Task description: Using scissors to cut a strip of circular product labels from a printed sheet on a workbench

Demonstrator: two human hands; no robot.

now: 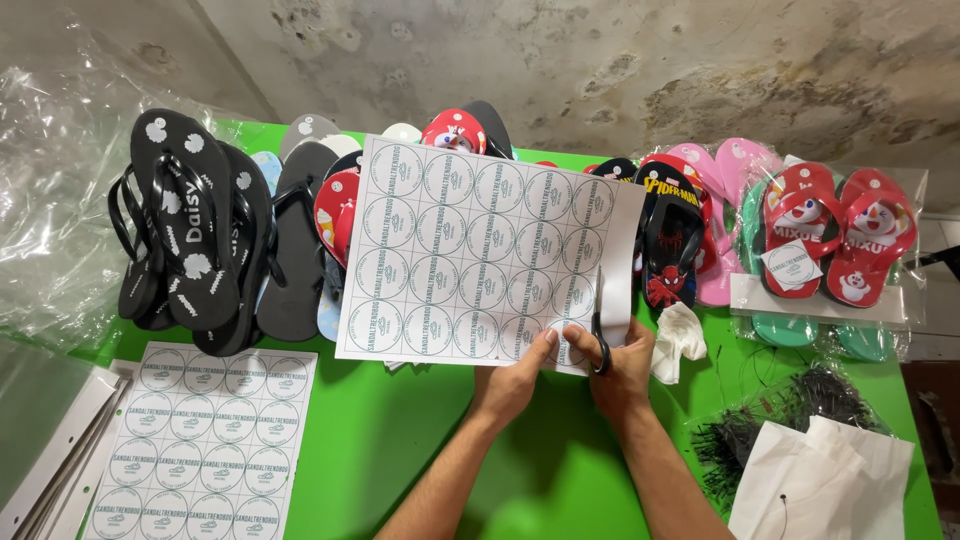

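Holding the sticker sheet (480, 255) upright above the green table (400, 440), we pinch its lower edge with our left hand (515, 380); our right hand (620, 365) grips black scissors (600, 335), blades pointing up the sheet's right margin.

Held white sticker sheet (480, 250), green round labels; second sheet (200, 440) lower left.

Bright green table (420, 440), and up top a white sticker sheet (470, 250) patterned with rows of green-outlined round labels, cut by black-handled scissors (601, 335). Black flip-flops (195, 225) with white daisy marks on the left, grey ones (300, 240) beside them. Over right: pink flip-flops (725, 215) and red flip-flops (835, 230) with white snowman figures.
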